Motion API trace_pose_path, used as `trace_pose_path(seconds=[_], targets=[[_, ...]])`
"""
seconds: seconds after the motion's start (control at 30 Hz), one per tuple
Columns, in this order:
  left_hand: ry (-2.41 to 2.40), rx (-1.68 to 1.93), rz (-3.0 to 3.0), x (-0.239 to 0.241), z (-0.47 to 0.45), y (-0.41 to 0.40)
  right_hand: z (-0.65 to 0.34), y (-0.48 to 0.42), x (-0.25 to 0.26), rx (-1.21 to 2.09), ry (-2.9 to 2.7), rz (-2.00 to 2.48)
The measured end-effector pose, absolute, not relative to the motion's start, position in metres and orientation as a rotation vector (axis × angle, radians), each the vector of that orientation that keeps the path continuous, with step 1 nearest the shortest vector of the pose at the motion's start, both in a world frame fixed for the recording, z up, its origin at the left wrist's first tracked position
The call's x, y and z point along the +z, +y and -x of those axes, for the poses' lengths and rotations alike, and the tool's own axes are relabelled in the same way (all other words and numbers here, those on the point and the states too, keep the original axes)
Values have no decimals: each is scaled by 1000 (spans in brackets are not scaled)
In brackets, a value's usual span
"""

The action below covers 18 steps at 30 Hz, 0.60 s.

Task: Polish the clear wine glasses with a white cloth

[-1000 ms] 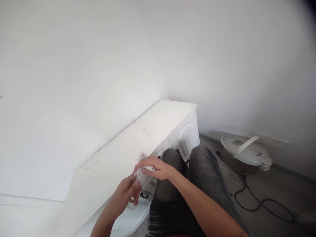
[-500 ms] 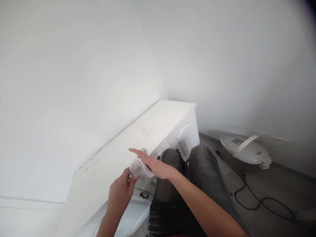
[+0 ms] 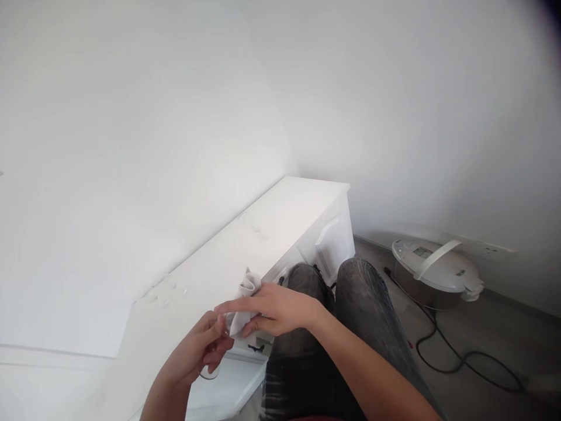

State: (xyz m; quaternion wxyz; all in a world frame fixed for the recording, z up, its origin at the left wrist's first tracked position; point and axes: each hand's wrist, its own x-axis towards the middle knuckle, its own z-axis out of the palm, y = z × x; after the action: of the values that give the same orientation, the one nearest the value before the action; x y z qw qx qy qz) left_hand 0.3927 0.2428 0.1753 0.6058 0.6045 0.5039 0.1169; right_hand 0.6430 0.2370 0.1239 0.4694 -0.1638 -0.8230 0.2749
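Note:
My left hand (image 3: 199,348) has its fingers curled round a clear glass (image 3: 209,373); a curved transparent edge, like a round foot, shows below the fingers. The rest of the glass is hidden by fingers and cloth, so I cannot tell its full shape. In my right hand (image 3: 272,310) a crumpled white cloth (image 3: 249,285) is pinched between thumb and fingers, pressed against the glass's upper end. Both hands meet over the near edge of a white cabinet (image 3: 284,213), the right fingertips touching the left fingers.
Wet drops (image 3: 169,292) lie on the cabinet top, with another wet patch (image 3: 254,228) farther back. Dark handles (image 3: 256,348) stick out from its front beside my knees (image 3: 359,292). On the floor at right stand a rice cooker (image 3: 438,266) and its black cord (image 3: 473,354).
My left hand has moved down and left, turning so the glass's round edge shows below it. The right hand has lowered and gone from flat fingers to gripping the bunched cloth.

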Motion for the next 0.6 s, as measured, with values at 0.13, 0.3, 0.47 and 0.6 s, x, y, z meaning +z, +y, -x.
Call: trace_pose_path(seconds=[0.13,0.3,0.47,0.6], targets=[[1283,448,-1897,166,-418,229,-615,218,137,584,-1618,822],[1410,683,-2018,153,-436,212,-612,220,137,461,-1561,959],[1056,316,-1176,154,-419,217,-627,232,121,715,-1561,229],[1040,321,-1029,151,-424,218,-610,227,116,719,-1202,378]])
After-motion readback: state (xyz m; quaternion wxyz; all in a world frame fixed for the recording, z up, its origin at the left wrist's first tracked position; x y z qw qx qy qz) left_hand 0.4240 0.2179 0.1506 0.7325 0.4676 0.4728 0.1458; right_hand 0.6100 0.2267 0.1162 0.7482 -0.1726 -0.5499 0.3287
